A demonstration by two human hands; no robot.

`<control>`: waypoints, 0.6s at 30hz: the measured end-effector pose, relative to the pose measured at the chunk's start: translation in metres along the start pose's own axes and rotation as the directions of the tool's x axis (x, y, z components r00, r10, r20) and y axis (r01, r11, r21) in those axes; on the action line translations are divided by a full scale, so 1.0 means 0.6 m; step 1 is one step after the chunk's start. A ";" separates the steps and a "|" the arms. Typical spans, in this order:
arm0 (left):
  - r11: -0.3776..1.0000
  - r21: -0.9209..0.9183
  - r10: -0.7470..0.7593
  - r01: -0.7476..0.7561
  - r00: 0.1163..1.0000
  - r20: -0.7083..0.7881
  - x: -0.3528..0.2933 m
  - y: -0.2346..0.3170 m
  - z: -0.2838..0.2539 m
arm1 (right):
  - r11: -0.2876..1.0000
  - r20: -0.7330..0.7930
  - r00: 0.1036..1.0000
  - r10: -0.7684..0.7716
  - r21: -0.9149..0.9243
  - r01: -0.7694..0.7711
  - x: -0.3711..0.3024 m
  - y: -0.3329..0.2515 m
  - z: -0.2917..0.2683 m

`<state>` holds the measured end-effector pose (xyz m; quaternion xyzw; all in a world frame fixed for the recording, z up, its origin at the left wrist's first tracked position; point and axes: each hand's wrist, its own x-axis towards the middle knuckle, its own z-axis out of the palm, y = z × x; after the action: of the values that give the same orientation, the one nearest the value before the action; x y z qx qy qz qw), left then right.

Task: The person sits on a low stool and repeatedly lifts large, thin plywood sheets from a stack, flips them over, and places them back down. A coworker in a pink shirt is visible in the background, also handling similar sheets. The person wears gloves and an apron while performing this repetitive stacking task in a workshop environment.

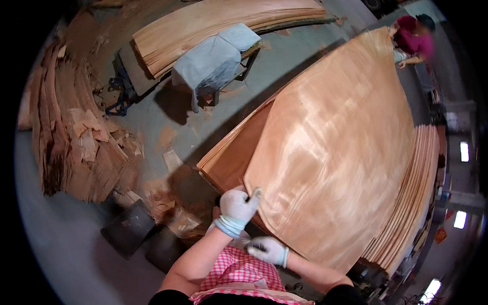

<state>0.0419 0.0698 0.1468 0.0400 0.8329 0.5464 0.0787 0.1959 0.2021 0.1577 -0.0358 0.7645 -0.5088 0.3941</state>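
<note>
A large, thin, tan wood veneer sheet point(330, 147) stretches from in front of me to the far right, lying slanted over a stack of veneer point(234, 142). My left hand point(237, 206), in a white knit glove, is at the sheet's near left edge, its thumb over the edge; the other fingers are partly hidden. Close to my apron, below the near edge, is my right hand point(269, 250), also gloved, with loosely bent fingers and nothing visible in them. At the far end, a person in a dark pink top point(414, 40) has hands by the sheet.
A ragged veneer pile point(76, 137) stands at left. Beyond the floor gap, a bench carries more veneer point(218, 25) beside a grey cloth point(211, 61). Dark blocks point(129, 229) and scraps point(160, 201) lie near my left. Another layered stack point(406, 198) borders the right.
</note>
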 end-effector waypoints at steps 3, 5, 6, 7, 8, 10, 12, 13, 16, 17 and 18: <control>0.988 -0.155 -0.001 -0.001 1.000 -0.012 -0.019 0.047 0.018 | 0.219 -0.196 0.920 0.340 0.968 0.126 -0.111 0.108 0.142; 0.910 -0.384 -0.180 0.158 0.983 -0.022 -0.023 0.053 0.015 | -0.305 -0.202 0.778 0.595 0.839 0.451 -0.173 0.104 0.137; 0.839 -0.494 -0.270 0.228 0.963 -0.014 -0.022 0.053 0.008 | -0.325 -0.247 0.668 0.702 0.724 0.609 -0.199 0.134 0.139; 0.815 -0.518 -0.356 0.259 0.930 -0.095 -0.021 0.031 0.007 | -0.340 -0.291 0.574 0.765 0.574 0.745 -0.216 0.173 0.138; 0.745 -0.579 -0.452 0.331 0.889 -0.073 -0.011 0.021 0.003 | -0.332 -0.306 0.464 0.832 0.396 0.856 -0.228 0.216 0.142; 0.721 -0.556 -0.556 0.414 0.825 -0.106 0.002 -0.103 0.014 | -0.179 -0.213 0.269 0.939 0.366 0.913 -0.220 0.281 0.140; 0.826 -0.359 -0.509 0.436 0.850 -0.139 0.014 -0.249 0.014 | -0.184 -0.259 0.315 0.913 0.429 0.884 -0.192 0.279 0.134; 0.857 -0.259 -0.490 0.446 0.861 -0.137 0.018 -0.288 0.021 | -0.216 -0.254 0.336 0.907 0.404 0.889 -0.176 0.305 0.140; 0.793 -0.305 -0.570 0.528 0.820 -0.062 0.029 -0.284 0.031 | -0.076 -0.242 0.222 0.944 0.497 0.864 -0.156 0.363 0.168; 0.776 -0.330 -0.587 0.537 0.807 -0.066 0.031 -0.280 0.032 | 0.031 -0.252 0.129 0.959 0.546 0.837 -0.153 0.370 0.172; 0.771 -0.314 -0.598 0.555 0.799 -0.057 0.029 -0.274 0.034 | 0.135 -0.270 0.038 0.962 0.592 0.794 -0.148 0.376 0.175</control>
<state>0.0315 0.0250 -0.0135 -0.2717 0.7218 0.6096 0.1834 0.4023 0.2722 0.0082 0.6889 0.1910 -0.6293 -0.3047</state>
